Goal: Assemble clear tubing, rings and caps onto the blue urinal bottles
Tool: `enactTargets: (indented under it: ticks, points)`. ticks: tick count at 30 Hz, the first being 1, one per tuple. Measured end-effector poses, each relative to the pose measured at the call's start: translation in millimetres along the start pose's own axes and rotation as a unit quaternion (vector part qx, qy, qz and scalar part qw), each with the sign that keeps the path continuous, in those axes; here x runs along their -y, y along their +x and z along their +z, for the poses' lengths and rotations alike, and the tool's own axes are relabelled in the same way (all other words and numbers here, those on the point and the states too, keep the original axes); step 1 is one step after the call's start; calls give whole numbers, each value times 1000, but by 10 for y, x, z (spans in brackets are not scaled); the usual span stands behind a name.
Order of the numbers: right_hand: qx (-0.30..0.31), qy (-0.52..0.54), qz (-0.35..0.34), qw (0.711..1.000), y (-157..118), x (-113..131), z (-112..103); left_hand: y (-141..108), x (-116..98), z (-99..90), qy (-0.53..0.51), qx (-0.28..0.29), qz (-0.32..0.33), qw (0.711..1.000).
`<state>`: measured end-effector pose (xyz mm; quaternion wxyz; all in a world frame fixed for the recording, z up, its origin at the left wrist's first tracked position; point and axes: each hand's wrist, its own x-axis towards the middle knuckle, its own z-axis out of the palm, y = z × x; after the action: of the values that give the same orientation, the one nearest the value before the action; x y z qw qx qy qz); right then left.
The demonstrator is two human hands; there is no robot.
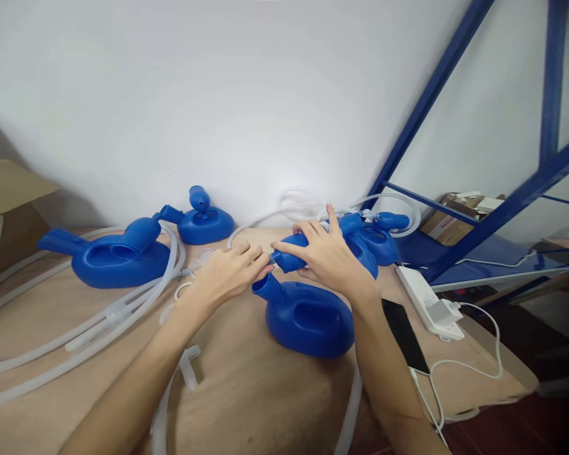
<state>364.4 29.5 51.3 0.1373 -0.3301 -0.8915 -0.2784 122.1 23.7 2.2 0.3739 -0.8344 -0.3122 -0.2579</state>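
My right hand (329, 256) is wrapped over a blue plastic funnel-shaped urinal head (289, 251), with the index finger raised. The fingertips of my left hand (239, 272) are pinched together at the narrow left end of that head; what lies between them is hidden. Just below both hands, a blue urinal bottle (313, 325) rests on the table, its open neck pointing up and left. A clear plastic tube (260, 218) curves along the table behind my left hand. White rings (183, 291) lie beside my left wrist.
More blue urinal bottles stand at left (123, 268), at the back (208, 227) and behind my right hand. Coiled clear tubing (137, 303) covers the left side. A power strip (427, 300), a phone (404, 335) and cables lie right. Blue shelving (436, 95) rises beyond; a cardboard box (9, 234) sits left.
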Motion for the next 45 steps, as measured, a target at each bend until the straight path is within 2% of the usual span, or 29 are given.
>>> enactTargets:
  ticks: [2, 5, 9, 15, 17, 19, 22, 25, 31, 34, 36, 38, 40, 43, 45]
  points:
    - [-3, 2, -6, 1000, -23, -15, 42, -16, 1, 52, -20, 1, 7, 1000]
    - [-12, 1, -12, 1000, -49, -39, 66, -24, 3, 99, -124, 27, -34, 991]
    - [-24, 8, -17, 1000, -76, -118, 112, -41, 50, 125, -293, 107, -119, 943]
    - [-32, 0, 9, 999, -127, -237, 199, -7, 42, 73, -375, 226, -204, 876]
    - [-22, 2, 1, 1000, -112, -192, 195, 50, -43, 14, -390, 222, -248, 859]
    - [-14, 6, -6, 1000, -75, -106, 172, 115, -153, -43, -415, 184, -287, 843]
    - [-13, 5, -7, 1000, -17, 16, 125, 187, -298, -92, -445, 135, -324, 824]
    - [-16, -1, -17, 1000, -1, 50, 101, 196, -368, -84, -457, 128, -348, 808]
    - [-68, -11, -50, 996, -52, -36, 161, 132, -452, 15, -366, 180, -364, 838]
    - [-93, -13, -58, 994, -61, -66, 208, 157, -499, 51, -390, 171, -377, 823]
    - [-100, -14, -63, 993, -62, -80, 238, 195, -503, 59, -429, 158, -390, 799]
    - [-108, -12, -69, 992, -62, -91, 262, 234, -476, 50, -477, 160, -407, 762]
    - [-120, -16, -72, 990, -65, -95, 274, 266, -424, 19, -544, 191, -424, 699]
    - [-134, -30, -66, 988, -76, -86, 263, 297, -323, -64, -636, 265, -433, 582]
    - [-142, -33, -59, 988, -82, -76, 249, 308, -255, -125, -671, 286, -424, 536]
